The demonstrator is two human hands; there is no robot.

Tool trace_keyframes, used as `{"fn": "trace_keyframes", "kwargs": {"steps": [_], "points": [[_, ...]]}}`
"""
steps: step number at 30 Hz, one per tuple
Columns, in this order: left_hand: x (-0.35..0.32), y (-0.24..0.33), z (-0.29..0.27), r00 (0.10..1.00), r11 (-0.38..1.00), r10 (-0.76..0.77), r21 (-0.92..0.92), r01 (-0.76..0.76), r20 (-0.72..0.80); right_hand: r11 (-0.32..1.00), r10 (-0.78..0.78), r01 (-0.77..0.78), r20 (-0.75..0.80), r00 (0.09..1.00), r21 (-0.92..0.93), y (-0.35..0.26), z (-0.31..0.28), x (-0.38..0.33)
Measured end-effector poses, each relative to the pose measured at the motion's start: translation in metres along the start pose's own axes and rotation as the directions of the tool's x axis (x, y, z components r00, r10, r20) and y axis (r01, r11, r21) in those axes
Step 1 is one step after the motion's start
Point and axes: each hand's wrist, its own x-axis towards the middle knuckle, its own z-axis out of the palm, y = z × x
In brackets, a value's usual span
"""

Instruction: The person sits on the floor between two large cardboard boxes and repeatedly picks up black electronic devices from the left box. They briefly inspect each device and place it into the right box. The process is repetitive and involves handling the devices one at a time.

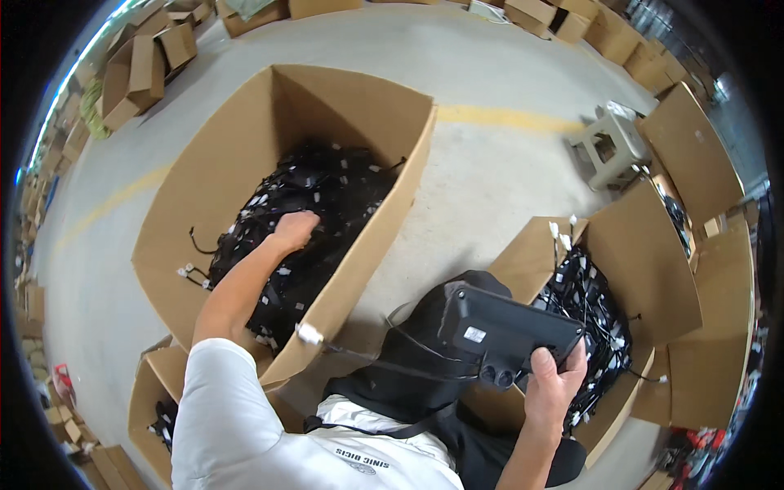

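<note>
My right hand [554,388] grips one end of a flat black rectangular device [510,327], which has a small white label and two round fittings on its lower edge. A black cable [400,371] runs left from the device to a white connector [309,333] by the near edge of the large cardboard box [380,245]. Inside that box, my left hand [296,231] is closed over a heap of black cabled parts [335,184] with many white connectors. Whatever its fingers hold there is hidden.
At right, an open cardboard box [645,278] holds more black cables [592,318] with white plugs. A smaller box [151,384] stands lower left. A grey plastic stool [614,147] is at far right. More cartons [143,77] lie around the floor's far edges.
</note>
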Motion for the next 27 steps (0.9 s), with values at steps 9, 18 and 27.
{"fn": "trace_keyframes", "kwargs": {"steps": [9, 18, 27], "points": [[-0.056, 0.057, -0.244, 0.975, 0.595, -0.217, -0.797, 0.101, -0.039, 0.933, 0.082, -0.149, 0.208, 0.975, 0.328, 0.013, 0.009, 0.003], [-0.047, 0.276, -0.225, 0.883, -0.559, 0.074, -0.714, 0.422, 0.464, 0.702, -0.042, -0.322, 0.488, 0.872, 0.635, 0.03, 0.055, 0.038], [-0.017, 0.331, -0.19, 0.839, -0.208, 0.128, -0.812, 0.545, 0.529, 0.617, 0.032, -0.128, 0.138, 0.99, 0.777, 0.033, -0.009, -0.009]]}}
